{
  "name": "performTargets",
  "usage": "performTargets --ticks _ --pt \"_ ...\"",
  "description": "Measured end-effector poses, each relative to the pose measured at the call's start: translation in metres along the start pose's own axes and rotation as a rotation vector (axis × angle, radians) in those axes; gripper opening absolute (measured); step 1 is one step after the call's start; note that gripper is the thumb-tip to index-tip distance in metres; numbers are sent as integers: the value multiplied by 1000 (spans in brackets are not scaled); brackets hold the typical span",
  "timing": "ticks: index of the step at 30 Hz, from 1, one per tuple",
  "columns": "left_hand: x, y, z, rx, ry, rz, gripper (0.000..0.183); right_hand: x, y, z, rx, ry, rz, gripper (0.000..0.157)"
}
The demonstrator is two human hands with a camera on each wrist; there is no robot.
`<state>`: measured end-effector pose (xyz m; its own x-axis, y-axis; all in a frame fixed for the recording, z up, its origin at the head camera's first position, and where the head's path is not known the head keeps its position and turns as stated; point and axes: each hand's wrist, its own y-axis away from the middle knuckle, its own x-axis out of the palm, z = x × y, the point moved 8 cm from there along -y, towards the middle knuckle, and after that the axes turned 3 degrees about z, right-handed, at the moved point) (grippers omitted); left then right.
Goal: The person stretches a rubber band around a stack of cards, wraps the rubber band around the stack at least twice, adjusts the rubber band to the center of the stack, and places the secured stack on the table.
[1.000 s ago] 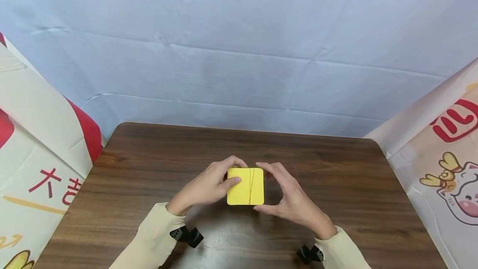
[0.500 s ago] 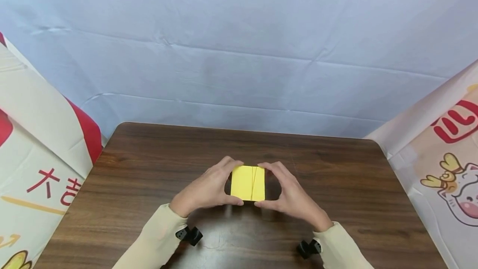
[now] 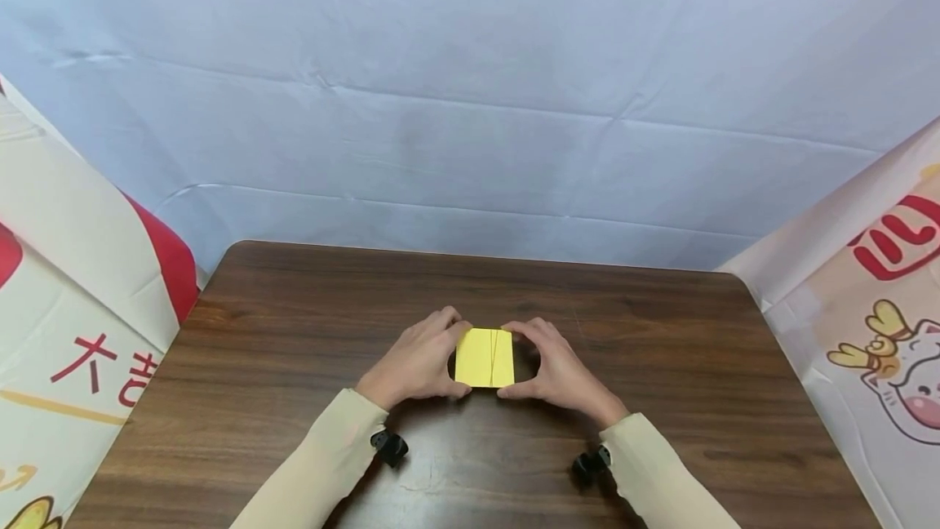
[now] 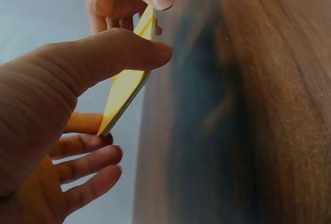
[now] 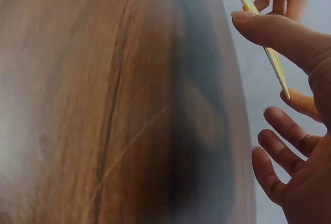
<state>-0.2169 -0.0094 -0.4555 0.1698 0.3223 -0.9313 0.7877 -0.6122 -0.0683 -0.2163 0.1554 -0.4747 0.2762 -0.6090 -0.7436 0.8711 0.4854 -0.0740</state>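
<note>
A thin yellow square stack of cards (image 3: 473, 359) with rounded corners is held up over the table between both hands. Around it, off-centre to the right, runs a thin yellow rubber band (image 3: 494, 356). My left hand (image 3: 420, 359) pinches its left side, thumb on the near edge and index finger on the far edge. The same pinch, mirrored, comes from my right hand (image 3: 560, 367) on the right side. Seen nearly edge-on in the left wrist view, the stack (image 4: 124, 89) shows thin layers. In the right wrist view, the other fingers (image 5: 282, 154) spread free of the stack.
The dark wooden table (image 3: 330, 292) has rounded far corners. Behind it hangs a pale blue-grey cloth (image 3: 470, 104). Printed cloths with red lettering and cartoons flank it, on the left (image 3: 73, 284) and on the right (image 3: 866, 325). A small black device sits on each wrist.
My left thumb has slid from the stack's face to its near edge. The stack has tilted and looks shorter front to back. Both forearms have moved slightly inward.
</note>
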Motion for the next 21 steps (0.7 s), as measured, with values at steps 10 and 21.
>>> performTargets --ticks 10,21 --pt "24 -10 11 -57 -20 96 84 15 -11 -19 71 67 133 84" --pt "35 -11 18 -80 -45 136 86 21 -17 -24 96 216 167 88"
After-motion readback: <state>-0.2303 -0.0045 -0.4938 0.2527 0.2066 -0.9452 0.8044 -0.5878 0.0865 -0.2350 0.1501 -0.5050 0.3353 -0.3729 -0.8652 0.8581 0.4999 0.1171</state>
